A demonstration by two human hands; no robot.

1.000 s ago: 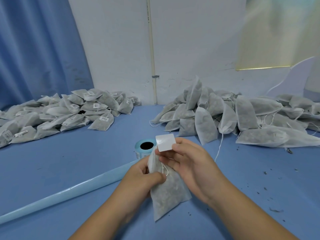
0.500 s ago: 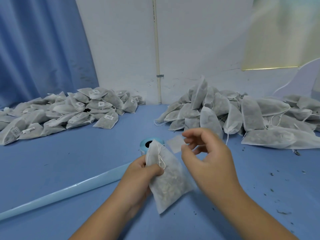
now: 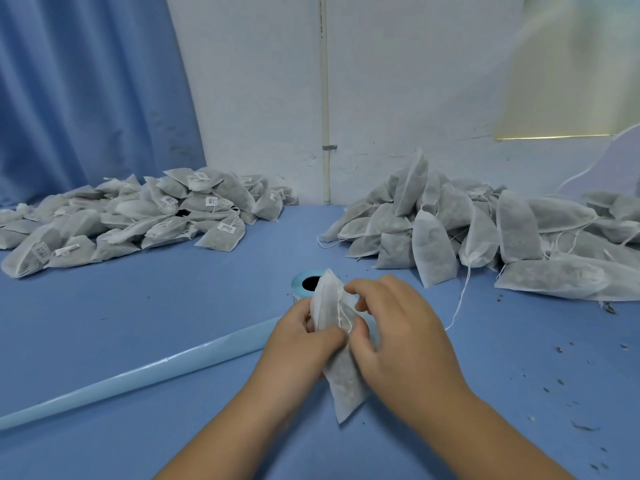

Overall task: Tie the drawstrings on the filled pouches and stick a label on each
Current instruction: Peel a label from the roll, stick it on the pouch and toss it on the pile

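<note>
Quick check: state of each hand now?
Left hand: grips the pouch.
Right hand: pinches the same pouch.

Two bare forearms, bare wrists, a bare left grip (image 3: pixel 300 345) and bare right grip (image 3: pixel 406 337).

A filled white gauzy fabric pouch (image 3: pixel 344 386) stands nearly upright above the blue bench (image 3: pixel 173 323), its thin white drawstring (image 3: pixel 340 308) dangling from the gathered neck.
</note>
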